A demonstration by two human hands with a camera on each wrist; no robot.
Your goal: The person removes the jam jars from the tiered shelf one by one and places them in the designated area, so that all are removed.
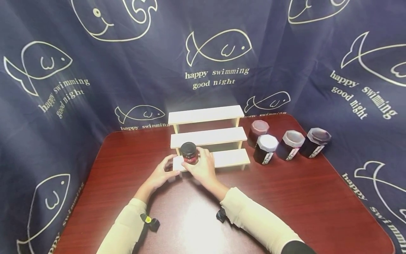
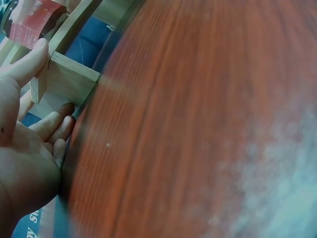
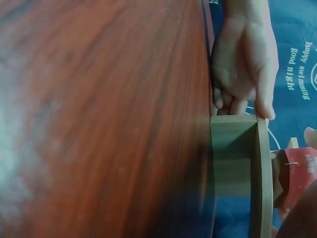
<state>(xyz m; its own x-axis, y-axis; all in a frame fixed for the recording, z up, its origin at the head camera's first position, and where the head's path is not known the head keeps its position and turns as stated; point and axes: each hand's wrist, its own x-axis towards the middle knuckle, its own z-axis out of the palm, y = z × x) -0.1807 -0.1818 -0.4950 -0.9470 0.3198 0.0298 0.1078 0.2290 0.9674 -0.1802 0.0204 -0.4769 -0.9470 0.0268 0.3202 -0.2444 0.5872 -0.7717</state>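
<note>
A small jar [image 1: 189,149] with a black lid and a red label stands upright at the left end of the bottom step of a three-tier wooden display rack [image 1: 229,157]. My right hand [image 1: 204,170] holds the jar, thumb at its front and fingers around its right side. At the rack's left end, my left hand [image 1: 160,175] grips the bottom step. In the left wrist view, its thumb lies against the board and its other fingers [image 2: 52,126] are bent at the side panel. The right wrist view shows the red jar label [image 3: 302,173] above the board, with the right hand mostly cut off.
Right of the rack stand several dark jars with octagonal lids: a pinkish one [image 1: 259,129], a white one [image 1: 267,144], a greyish one [image 1: 292,141] and a dark one [image 1: 317,141]. The reddish-brown table [image 1: 285,204] backs onto a navy curtain [image 1: 219,60] with fish drawings.
</note>
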